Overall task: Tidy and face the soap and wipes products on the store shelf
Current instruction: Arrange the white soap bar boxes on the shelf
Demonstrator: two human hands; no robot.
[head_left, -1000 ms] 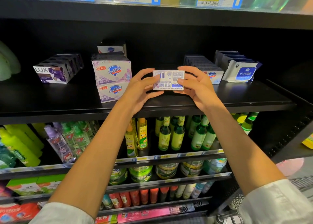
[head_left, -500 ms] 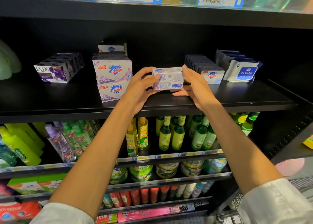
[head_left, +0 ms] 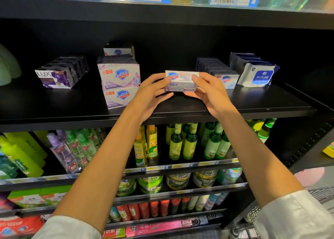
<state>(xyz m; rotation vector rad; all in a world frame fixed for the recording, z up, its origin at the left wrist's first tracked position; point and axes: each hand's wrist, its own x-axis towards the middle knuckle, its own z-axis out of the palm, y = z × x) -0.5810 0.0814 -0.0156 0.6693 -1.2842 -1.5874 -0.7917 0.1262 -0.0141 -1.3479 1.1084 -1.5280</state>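
— Where is the soap box (head_left: 181,81) right now?

— Held just above the black shelf (head_left: 72,110), near its front edge, between the stacked Safeguard boxes (head_left: 119,85) on the left and the row of white soap boxes (head_left: 225,79) on the right. Its barcode side faces the camera and a face with the blue logo is turned upward.

— And the grip?

— Both hands are clamped on it. The left hand (head_left: 150,97) pinches the left end, thumb on top and fingers curled underneath. The right hand (head_left: 210,94) does the same on the right end.

— What else is on that shelf?

— A row of purple Lux boxes (head_left: 56,78) far left, angled slightly. One more Safeguard box (head_left: 117,51) stands behind the stack. At the far right, wipes packs (head_left: 257,77) stand in a row, just beside the white soap boxes.

— Below?

— Green and yellow bottles (head_left: 182,143) on the next shelf down.
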